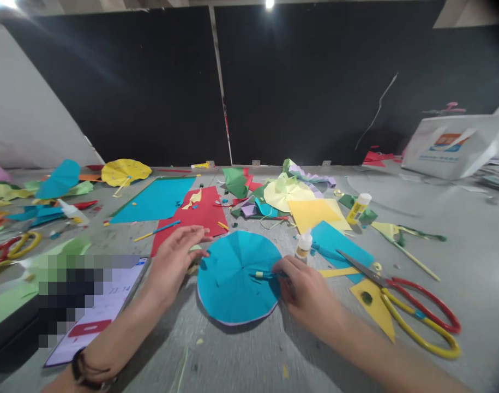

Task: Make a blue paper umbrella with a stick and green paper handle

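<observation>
A round blue paper disc (233, 303) with creases fanning from its middle lies in front of me, a pale purple edge showing beneath it. My left hand (178, 259) is at the disc's left edge, its fingers loosely curved and apart, with nothing seen in them. At the right side, my right hand (308, 286) pinches a small, thin blue paper roll (268, 275) with a yellowish band on it. The roll points toward the disc's middle, just over its surface; I cannot tell whether they touch. A white glue bottle (304, 245) stands just behind my right hand.
Red-and-yellow scissors (416, 314) lie open at the right. A glue stick (359, 208) stands farther back. Blue (155, 199) and red (210, 210) sheets and paper scraps cover the back. A phone (110, 305) lies at the left; a white bag (449, 147) stands back right.
</observation>
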A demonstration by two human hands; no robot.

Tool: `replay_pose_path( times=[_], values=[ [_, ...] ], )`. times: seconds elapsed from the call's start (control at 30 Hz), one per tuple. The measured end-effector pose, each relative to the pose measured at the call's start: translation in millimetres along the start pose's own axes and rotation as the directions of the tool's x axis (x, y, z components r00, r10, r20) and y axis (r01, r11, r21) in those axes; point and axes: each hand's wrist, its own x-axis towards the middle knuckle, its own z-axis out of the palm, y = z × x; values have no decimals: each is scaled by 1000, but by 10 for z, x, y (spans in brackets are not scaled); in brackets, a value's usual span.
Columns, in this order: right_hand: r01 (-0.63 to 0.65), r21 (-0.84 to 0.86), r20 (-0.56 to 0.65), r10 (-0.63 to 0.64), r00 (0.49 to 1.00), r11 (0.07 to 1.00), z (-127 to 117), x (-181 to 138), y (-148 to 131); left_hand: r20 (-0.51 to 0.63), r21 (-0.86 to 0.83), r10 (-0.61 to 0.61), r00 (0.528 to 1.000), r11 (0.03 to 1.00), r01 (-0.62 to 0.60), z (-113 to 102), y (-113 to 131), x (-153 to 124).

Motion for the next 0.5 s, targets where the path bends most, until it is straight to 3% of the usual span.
replay_pose_path(
  times=[0.13,0.23,0.33,0.5],
  values=[
    [-5,3,-35,5,999,1000,3,4,-20,74,48,-35,997,998,32,51,-87,-38],
    [11,30,-83,-8,997,999,-4,8,-40,125,201,122,985,969,-145,87,-75,-122],
    [54,62,-116,-47,992,997,-11,8,-59,277,245,312,909,892,-381,114,-14,-211],
    [129,88,-118,-119,986,988,-3,0,-79,513,183,421,748,797,-575,192,19,-318]
  ],
)
